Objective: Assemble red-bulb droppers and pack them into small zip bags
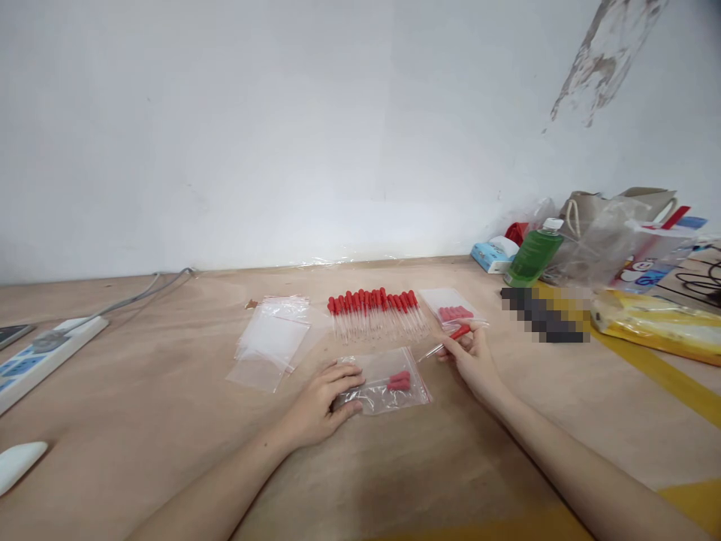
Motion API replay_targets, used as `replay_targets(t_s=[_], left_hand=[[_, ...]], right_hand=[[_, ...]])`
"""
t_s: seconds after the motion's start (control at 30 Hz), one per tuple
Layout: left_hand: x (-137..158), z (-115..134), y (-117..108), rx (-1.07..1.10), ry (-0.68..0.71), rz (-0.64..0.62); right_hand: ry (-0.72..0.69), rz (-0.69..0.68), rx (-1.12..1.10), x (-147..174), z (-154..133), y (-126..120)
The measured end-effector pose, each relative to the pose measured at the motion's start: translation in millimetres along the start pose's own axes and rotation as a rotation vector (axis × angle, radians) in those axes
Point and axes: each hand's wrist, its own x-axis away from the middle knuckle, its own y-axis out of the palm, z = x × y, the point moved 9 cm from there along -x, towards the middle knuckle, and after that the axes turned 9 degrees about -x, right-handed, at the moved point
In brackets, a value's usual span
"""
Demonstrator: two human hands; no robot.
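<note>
My left hand [327,398] holds the left end of a clear plastic zip bag [375,402], its fingers over the top and its thumb along the near side. Inside this bag lie a few droppers with red bulbs [399,381]. My right hand [470,357] is closed around a single dropper [460,331], bulb up and to the right. Its thin clear tip points left, close to the bag's red-lined right edge. Beyond both hands, several red-bulbed droppers [372,300] lie side by side in a row, tips toward me.
Flat clear bags [270,338] are stacked left of the row. Another bag [451,304] with red bulbs lies beyond my right hand. A power strip [50,353] is at far left. At right are a green bottle [535,254], a tissue pack [489,255] and a yellow package [659,323].
</note>
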Motion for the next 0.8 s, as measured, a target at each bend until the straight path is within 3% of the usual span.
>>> replay_targets(t_s=[0.2, 0.3, 0.4, 0.63, 0.8], left_hand=[[1, -1, -2, -0.010, -0.049, -0.002], [1, 0, -3, -0.011, -0.051, 0.009], [1, 1, -4, -0.017, -0.046, 0.022], [0, 2, -6, -0.020, -0.037, 0.019], [-1, 2, -7, -0.009, -0.033, 0.029]], right_hand=[[0.228, -0.272, -0.018, 25, 25, 42], [0.072, -0.408, 0.261, 28, 14, 53], [-0.101, -0.462, 0.450, 28, 5, 57], [0.069, -0.391, 0.176, 28, 18, 60], [0.085, -0.630, 0.159, 47, 1, 84]])
